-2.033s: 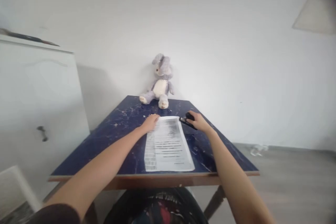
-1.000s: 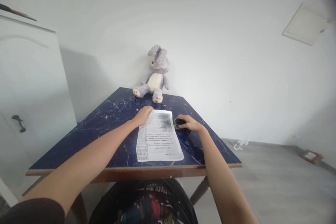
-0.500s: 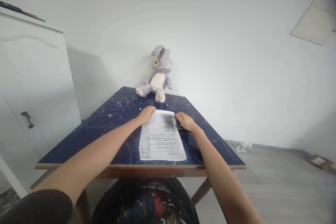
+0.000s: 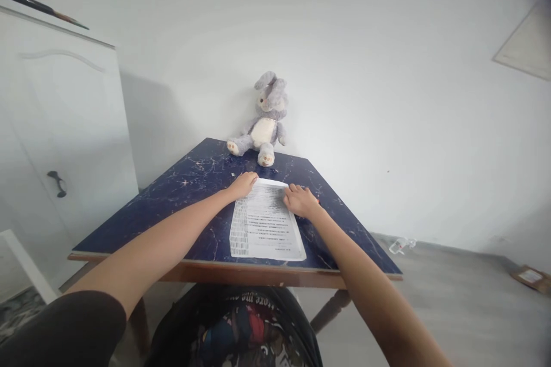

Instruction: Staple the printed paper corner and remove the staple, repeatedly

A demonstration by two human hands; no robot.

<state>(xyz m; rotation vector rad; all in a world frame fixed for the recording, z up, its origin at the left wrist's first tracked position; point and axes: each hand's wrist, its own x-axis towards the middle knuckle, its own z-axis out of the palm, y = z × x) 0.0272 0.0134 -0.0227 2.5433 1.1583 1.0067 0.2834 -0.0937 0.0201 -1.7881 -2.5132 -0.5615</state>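
A printed sheet of paper (image 4: pixel 269 223) lies flat on the dark blue marbled table (image 4: pixel 172 200), near its front edge. My left hand (image 4: pixel 243 184) rests on the sheet's upper left corner, its fingers close together around that edge. On the upper right edge of the paper lies my right hand (image 4: pixel 300 200), fingers bent and slightly apart, with nothing visible gripped. Something small and dark with an orange spot (image 4: pixel 318 200) is mostly hidden beside and under my right hand.
A grey plush rabbit (image 4: pixel 263 126) sits at the table's back against the wall. A white cabinet (image 4: pixel 77 126) stands on the left. Clear plastic (image 4: pixel 401 245) and a brown package (image 4: pixel 531 278) lie on the floor to the right.
My right hand has shifted slightly down and inward onto the paper, covering more of the dark object beside it. My left hand stays at the corner. The view has turned slightly left.
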